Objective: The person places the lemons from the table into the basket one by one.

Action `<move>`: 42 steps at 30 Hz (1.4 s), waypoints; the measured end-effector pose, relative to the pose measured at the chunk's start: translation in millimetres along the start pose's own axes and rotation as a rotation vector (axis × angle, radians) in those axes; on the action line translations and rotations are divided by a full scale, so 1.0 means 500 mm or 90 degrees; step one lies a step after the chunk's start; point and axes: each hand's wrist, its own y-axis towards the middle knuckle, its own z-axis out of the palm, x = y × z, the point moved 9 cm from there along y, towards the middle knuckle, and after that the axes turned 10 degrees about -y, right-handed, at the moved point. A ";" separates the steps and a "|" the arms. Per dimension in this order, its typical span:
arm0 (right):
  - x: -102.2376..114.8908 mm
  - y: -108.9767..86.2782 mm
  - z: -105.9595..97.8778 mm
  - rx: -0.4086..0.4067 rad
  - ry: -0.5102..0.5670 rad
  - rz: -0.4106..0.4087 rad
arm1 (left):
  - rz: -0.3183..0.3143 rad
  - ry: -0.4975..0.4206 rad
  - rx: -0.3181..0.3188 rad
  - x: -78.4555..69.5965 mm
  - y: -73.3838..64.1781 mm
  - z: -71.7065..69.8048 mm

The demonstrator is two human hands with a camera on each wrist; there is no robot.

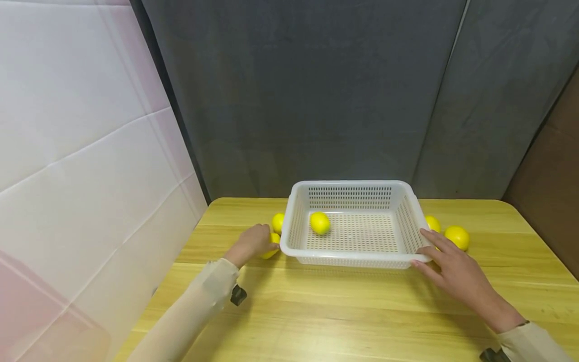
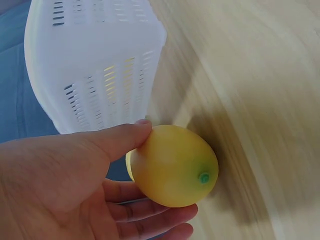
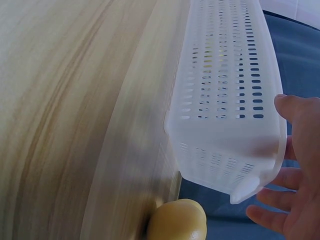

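Just left of the white basket (image 1: 357, 256), a lemon (image 2: 175, 165) sits between the thumb and fingers of my left hand (image 1: 253, 242) — I'd judge this step as taking hold. Beside it lies a second lemon (image 1: 278, 223); another lemon (image 1: 320, 223) is inside the basket. My right hand (image 1: 457, 266), spread loosely, touches the near right corner, with two lemons (image 1: 457, 238) beyond. Next calls for lifting clear of the rim — basket steadied, probably.

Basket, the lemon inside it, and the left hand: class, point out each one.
Basket (image 1: 355, 256), head view: front rim.
Lemon (image 1: 320, 223) inside, head view: its visible middle.
Left hand (image 1: 251, 242), head view: back of the hand.
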 end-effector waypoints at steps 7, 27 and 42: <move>0.001 0.000 0.001 0.003 -0.002 0.000 | 0.008 0.001 -0.028 0.000 0.001 -0.029; -0.001 0.001 0.003 0.000 -0.001 0.002 | 0.032 0.003 -0.119 -0.009 -0.008 -0.116; 0.000 -0.001 -0.003 -0.012 0.005 -0.004 | 0.079 0.010 -0.223 -0.025 -0.004 -0.167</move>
